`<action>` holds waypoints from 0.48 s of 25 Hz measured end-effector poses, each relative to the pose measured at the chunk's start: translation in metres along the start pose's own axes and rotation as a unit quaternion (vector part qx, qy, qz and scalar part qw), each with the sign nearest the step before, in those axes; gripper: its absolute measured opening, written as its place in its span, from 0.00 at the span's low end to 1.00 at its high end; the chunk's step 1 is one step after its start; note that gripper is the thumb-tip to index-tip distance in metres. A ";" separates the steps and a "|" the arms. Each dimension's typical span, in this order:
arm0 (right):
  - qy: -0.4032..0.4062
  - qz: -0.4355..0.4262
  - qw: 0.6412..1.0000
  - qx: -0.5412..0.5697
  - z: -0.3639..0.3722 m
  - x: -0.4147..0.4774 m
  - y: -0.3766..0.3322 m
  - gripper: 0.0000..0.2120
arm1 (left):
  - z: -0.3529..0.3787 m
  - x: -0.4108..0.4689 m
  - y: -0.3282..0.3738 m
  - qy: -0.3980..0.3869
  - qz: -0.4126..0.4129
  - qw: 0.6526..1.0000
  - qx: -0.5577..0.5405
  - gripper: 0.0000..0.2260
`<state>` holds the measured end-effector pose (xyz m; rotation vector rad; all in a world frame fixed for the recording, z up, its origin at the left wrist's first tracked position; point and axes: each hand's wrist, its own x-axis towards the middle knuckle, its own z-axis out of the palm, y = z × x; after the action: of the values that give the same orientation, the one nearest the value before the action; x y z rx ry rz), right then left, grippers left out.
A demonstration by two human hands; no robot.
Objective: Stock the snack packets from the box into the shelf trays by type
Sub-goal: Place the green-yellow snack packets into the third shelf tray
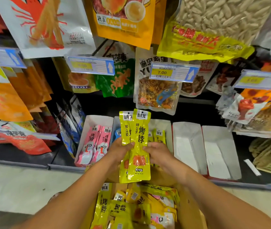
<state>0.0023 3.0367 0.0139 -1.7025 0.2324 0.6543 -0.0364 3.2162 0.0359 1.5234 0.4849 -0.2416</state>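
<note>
Nearest, the box [188, 210] is sitting open below the forearms, with loose packets [123, 210] heaped inside. Above it, the left hand [120, 152] and right hand [158, 153] are together pinching the held packets [141, 134] at mid-length. These are two yellow ones, overlapping and upright, their long axis pointing away toward the shelf. Just behind them the yellow tray [168, 128], partly stocked, is lying slightly to the right, so the right hand is judged nearer. The pink tray [88, 123] is lying to the left and the empty trays [187, 146] to the right.
</note>
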 end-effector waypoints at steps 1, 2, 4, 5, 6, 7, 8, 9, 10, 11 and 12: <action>-0.004 0.014 1.000 -0.002 -0.001 -0.004 -0.002 0.25 | 0.002 0.001 0.001 0.001 -0.003 1.000 -0.001 0.08; -0.004 0.027 1.000 -0.015 -0.002 -0.008 -0.003 0.20 | 0.003 0.001 0.002 -0.001 -0.004 1.000 0.000 0.09; 0.006 0.028 0.997 -0.068 -0.005 -0.011 -0.003 0.17 | 0.003 0.004 0.000 -0.003 -0.007 1.000 0.010 0.10; 0.004 0.024 0.996 -0.086 -0.007 -0.012 -0.005 0.17 | 0.002 0.004 -0.001 -0.005 -0.011 1.000 0.014 0.11; -0.003 0.022 0.995 -0.095 -0.007 -0.014 -0.007 0.17 | 0.002 0.006 -0.002 -0.005 -0.011 1.000 0.017 0.11; -0.011 0.023 0.995 -0.100 -0.007 -0.015 -0.009 0.18 | 0.001 0.007 -0.002 -0.004 -0.014 1.000 0.022 0.11; -0.018 0.028 0.995 -0.099 -0.007 -0.015 -0.009 0.18 | -0.001 0.008 -0.003 -0.002 -0.018 1.000 0.021 0.11; -0.025 0.034 0.995 -0.089 -0.007 -0.015 -0.009 0.19 | -0.002 0.009 -0.002 -0.004 -0.025 1.000 0.015 0.11; -0.031 0.043 0.996 -0.071 -0.006 -0.015 -0.011 0.19 | -0.002 0.012 -0.003 -0.008 -0.031 0.999 0.007 0.10; -0.034 0.054 0.996 -0.060 -0.007 -0.014 -0.012 0.20 | -0.003 0.013 -0.001 -0.010 -0.039 0.999 0.007 0.10; -0.036 0.064 0.996 -0.053 -0.009 -0.014 -0.012 0.20 | -0.003 0.013 0.000 -0.009 -0.044 0.999 0.009 0.09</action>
<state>-0.0003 3.0286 0.0321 -1.7717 0.2598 0.8342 -0.0254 3.2212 0.0301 1.5184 0.5367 -0.3292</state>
